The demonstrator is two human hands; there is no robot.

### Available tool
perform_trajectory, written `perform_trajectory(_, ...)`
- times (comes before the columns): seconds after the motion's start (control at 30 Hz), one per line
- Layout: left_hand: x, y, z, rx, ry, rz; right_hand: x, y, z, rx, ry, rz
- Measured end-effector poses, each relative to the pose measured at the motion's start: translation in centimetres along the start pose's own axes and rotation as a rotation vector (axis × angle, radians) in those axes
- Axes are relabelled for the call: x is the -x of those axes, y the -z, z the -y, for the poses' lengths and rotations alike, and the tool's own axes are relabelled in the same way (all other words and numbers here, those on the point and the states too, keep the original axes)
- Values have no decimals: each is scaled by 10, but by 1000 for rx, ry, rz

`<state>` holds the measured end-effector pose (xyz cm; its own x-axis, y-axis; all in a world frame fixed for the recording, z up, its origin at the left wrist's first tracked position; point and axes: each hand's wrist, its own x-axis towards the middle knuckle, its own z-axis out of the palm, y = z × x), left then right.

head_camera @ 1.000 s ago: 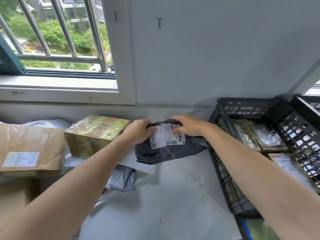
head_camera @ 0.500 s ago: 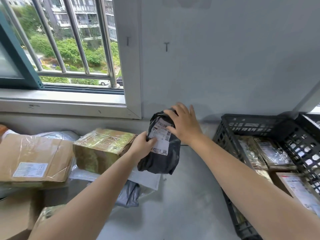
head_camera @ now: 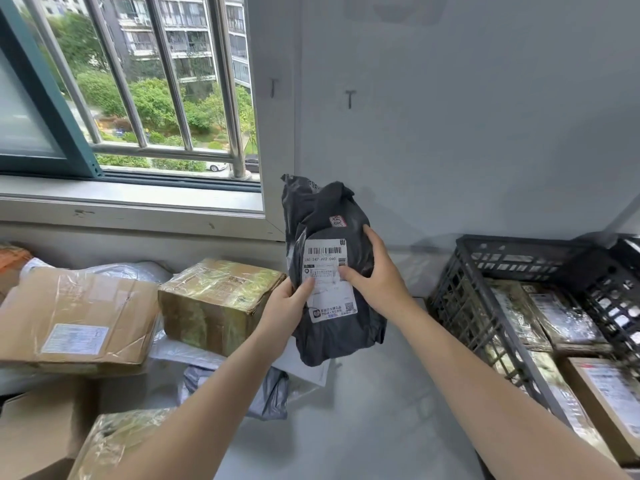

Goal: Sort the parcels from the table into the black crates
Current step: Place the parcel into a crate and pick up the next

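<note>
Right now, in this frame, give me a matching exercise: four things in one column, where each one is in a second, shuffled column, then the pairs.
Things
1 grey mailer bag
2 tape-wrapped box
3 black crate
4 flat brown carton

Places
A lying flat at the far left
B held upright between the left hand and the right hand
C at the right, with parcels inside
D on the table, just left of the held bag

Pairs: 1-B, 2-D, 3-C, 4-A
</note>
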<state>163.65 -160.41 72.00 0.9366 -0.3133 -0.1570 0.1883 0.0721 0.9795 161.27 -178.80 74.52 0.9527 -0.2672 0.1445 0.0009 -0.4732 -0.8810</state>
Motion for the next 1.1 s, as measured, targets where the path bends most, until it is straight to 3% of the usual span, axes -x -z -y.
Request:
perform_trajectory(0.13, 8, 5, 0, 34, 16, -49, 11, 0, 2, -25, 64, 31)
perform_trajectory(0.43, 20, 9, -10, 69, -57, 4, 20, 5, 16, -48, 108, 22)
perform_trajectory(1.1, 23, 22, -24, 69, -114, 44, 15, 1, 35, 36, 112, 107)
